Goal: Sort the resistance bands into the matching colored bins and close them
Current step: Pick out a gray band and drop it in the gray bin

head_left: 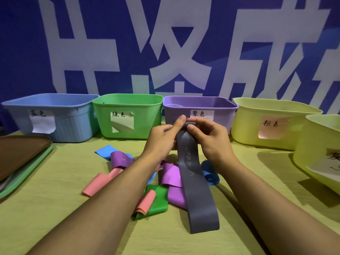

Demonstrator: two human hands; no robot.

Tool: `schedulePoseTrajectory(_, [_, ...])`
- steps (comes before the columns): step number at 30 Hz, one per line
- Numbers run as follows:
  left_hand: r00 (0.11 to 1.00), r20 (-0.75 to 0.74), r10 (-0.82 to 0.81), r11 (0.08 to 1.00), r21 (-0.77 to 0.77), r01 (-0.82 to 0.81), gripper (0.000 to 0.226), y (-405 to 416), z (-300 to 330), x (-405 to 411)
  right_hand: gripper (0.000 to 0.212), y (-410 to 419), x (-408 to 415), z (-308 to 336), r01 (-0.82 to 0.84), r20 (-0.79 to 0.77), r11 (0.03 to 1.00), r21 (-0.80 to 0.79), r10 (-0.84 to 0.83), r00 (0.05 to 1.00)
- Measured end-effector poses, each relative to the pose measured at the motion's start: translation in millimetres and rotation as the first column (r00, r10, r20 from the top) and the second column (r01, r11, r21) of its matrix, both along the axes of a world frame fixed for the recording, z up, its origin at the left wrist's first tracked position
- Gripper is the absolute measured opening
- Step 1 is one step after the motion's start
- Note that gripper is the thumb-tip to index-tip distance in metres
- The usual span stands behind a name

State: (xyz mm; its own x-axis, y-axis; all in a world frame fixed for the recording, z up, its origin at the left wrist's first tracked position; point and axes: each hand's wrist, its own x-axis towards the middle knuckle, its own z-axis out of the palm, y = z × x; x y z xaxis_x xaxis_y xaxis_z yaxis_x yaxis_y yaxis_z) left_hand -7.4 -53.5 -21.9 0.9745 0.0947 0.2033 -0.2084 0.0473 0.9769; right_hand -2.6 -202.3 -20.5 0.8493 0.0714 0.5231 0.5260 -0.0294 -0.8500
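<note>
A long grey band (195,183) hangs from both hands, its lower end lying on the table. My left hand (161,138) and my right hand (209,137) pinch its top end together in front of the purple bin (200,107). Beneath my arms lies a pile of loose bands: purple (119,159), pink (100,183), green (158,201), another purple (173,179), a rolled blue one (209,173) and a small pink roll (146,202). Along the back stand a blue bin (53,116), a green bin (127,115) and a yellow bin (272,122). All are open.
A second yellow bin (320,151) sits at the right edge, closer to me. Stacked lids, brown (20,153) over green (27,173), lie at the left edge. A blue banner with large white characters closes off the back.
</note>
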Motion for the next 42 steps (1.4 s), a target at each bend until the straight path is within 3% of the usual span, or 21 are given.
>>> schedulePoseTrajectory(9, [0.999, 0.032, 0.023, 1.0, -0.009, -0.023, 0.035, -0.3, -0.3, 0.0, 0.026, 0.9, -0.9, 0.2, -0.008, 0.064, 0.999, -0.048, 0.011, 0.998])
schedulePoseTrajectory(14, [0.999, 0.044, 0.002, 0.998, -0.067, 0.001, 0.027, 0.7, -1.0, 2.3, 0.028, 2.2, 0.1, -0.2, -0.052, -0.008, 0.999, -0.002, 0.052, 0.999])
schedulePoseTrajectory(19, [0.998, 0.027, -0.06, 0.989, -0.136, 0.063, 0.021, -0.1, 2.3, -0.8, 0.029, 3.5, -2.6, 0.7, 0.016, -0.088, 1.0, -0.005, -0.017, 0.996])
schedulePoseTrajectory(25, [0.987, 0.05, -0.151, 0.981, -0.116, 0.156, 0.011, -2.7, 1.3, -2.5, 0.066, 0.6, -3.8, 2.5, 0.162, -0.157, 0.981, -0.102, -0.177, 0.972])
schedulePoseTrajectory(32, [0.986, 0.076, -0.15, 0.981, -0.111, 0.158, 0.002, -2.2, 0.6, -0.8, 0.041, 2.8, -6.2, 3.5, 0.11, -0.172, 0.993, -0.031, -0.113, 0.979])
schedulePoseTrajectory(42, [0.979, 0.091, -0.184, 0.96, -0.198, 0.199, 0.013, -3.9, 5.3, -2.7, 0.018, 0.0, -3.0, 1.4, 0.023, -0.137, 0.998, 0.059, -0.015, 0.99])
